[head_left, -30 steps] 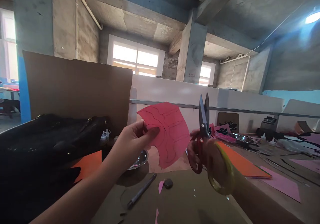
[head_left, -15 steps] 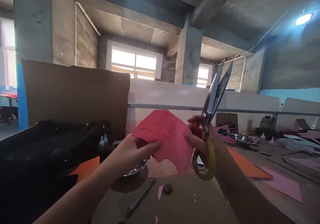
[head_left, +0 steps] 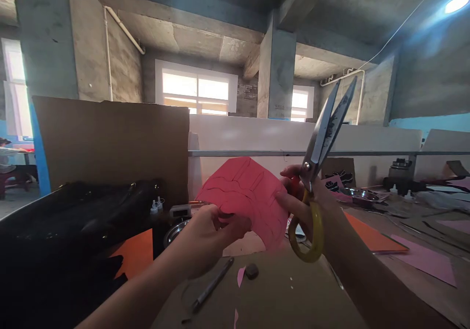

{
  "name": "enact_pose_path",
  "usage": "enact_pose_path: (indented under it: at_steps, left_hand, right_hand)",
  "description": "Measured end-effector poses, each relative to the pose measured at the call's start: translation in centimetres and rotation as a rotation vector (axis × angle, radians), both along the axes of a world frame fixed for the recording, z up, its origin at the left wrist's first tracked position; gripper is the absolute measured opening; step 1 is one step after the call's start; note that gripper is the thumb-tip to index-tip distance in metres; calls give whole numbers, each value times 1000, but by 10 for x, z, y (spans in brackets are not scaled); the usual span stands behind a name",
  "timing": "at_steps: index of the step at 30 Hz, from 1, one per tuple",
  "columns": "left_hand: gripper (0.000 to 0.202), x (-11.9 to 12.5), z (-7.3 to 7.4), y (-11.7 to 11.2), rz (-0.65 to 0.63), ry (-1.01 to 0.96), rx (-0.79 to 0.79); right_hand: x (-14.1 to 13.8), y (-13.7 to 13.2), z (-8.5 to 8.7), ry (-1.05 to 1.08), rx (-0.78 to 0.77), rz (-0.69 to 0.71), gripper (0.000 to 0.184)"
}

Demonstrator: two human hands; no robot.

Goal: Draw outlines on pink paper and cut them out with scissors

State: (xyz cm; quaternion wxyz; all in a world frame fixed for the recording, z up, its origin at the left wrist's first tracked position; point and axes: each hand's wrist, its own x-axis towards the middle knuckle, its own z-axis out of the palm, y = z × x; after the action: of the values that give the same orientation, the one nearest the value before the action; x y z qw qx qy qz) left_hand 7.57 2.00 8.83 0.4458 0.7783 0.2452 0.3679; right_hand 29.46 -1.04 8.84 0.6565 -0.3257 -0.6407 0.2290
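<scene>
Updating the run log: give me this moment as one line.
left hand: pinches pink paper | right hand: holds scissors, blades up, also touches paper | table: pen, black bag

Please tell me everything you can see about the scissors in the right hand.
The scissors are large, with long grey metal blades and a pivot screw. One handle loop is yellow; the other looks red, mostly hidden by fingers. The blades are nearly closed, parted slightly at the tips, pointing up and right, above the table. The right hand holds them at the handles; its fingers also touch the red paper piece, which the blades do not touch.
</scene>
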Motion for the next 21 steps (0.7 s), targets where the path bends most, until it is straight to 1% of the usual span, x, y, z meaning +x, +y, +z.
enact_pose_path:
  at_steps: [2,5,6,8,10,12,15,17,19,21]
  left_hand:
    - [32,0,-2,0,69,-26,-28]
    - [42,-1,-4,-2,267,-30,-70]
    - [44,-1,-4,-3,313,-18,-78]
    - [40,-1,-5,-3,347,-15,-63]
    - [34,-1,-5,-2,361,-30,-3]
    - [29,-1,-6,1,411,-27,55]
    - [30,-3,-5,6,492,-25,37]
    - [32,-5,-2,8,490,-93,27]
    - [34,-8,1,9,490,-157,15]
    - [34,-9,4,9,544,-173,-26]
  right_hand:
    - [0,1,0,-13,6,13,30]
    - [-2,1,0,-29,4,44,28]
    - [-4,0,0,-37,3,46,28]
    - [-8,-1,-1,-67,-10,50,27]
    - [-11,-2,-3,-97,-29,62,25]
    - [-13,-2,-6,-104,-48,85,25]
    - [-16,-1,-11,-65,-50,132,34]
    - [-19,0,-16,-35,-48,202,45]
    - [-21,-1,-22,-16,-84,250,56]
    - [-20,-3,-32,-50,-119,236,61]
